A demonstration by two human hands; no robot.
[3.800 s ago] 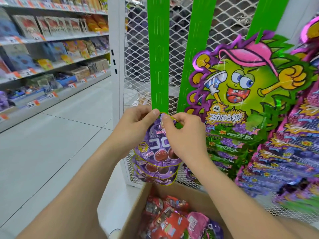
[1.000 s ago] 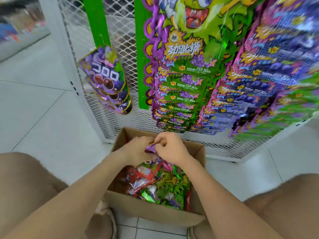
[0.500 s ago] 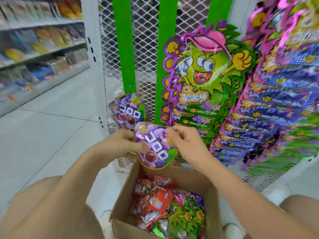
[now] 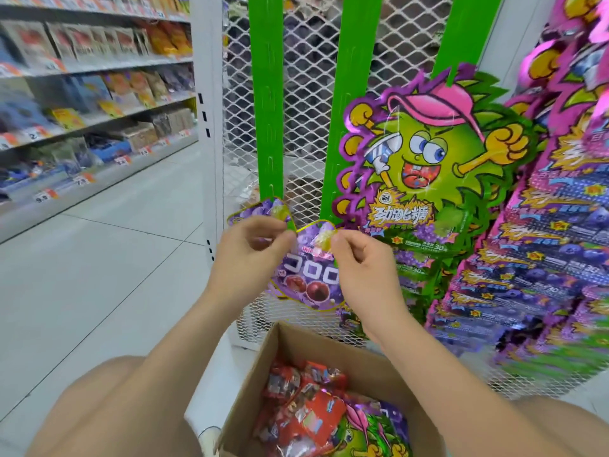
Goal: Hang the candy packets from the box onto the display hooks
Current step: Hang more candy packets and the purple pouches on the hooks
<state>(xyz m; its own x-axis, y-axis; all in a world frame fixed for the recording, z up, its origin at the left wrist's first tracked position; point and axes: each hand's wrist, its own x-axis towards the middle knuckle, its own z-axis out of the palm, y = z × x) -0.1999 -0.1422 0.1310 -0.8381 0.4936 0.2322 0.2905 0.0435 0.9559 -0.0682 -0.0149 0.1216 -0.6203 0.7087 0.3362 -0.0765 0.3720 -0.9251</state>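
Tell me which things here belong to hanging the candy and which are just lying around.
Job: purple packet, pinched by left hand and right hand; left green strip; cardboard box of packets.
Lying about: snack shelves; tiled floor; green cartoon packets already hanging.

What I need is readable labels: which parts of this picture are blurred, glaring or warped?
In the head view the purple packet, pinched by the left hand and right hand, is sharp enough to read; the shelves at left are soft; the stacked packets at far right smear; foil on the green cartoon packet glints; the same view's wide lens tilts the green strips apart.
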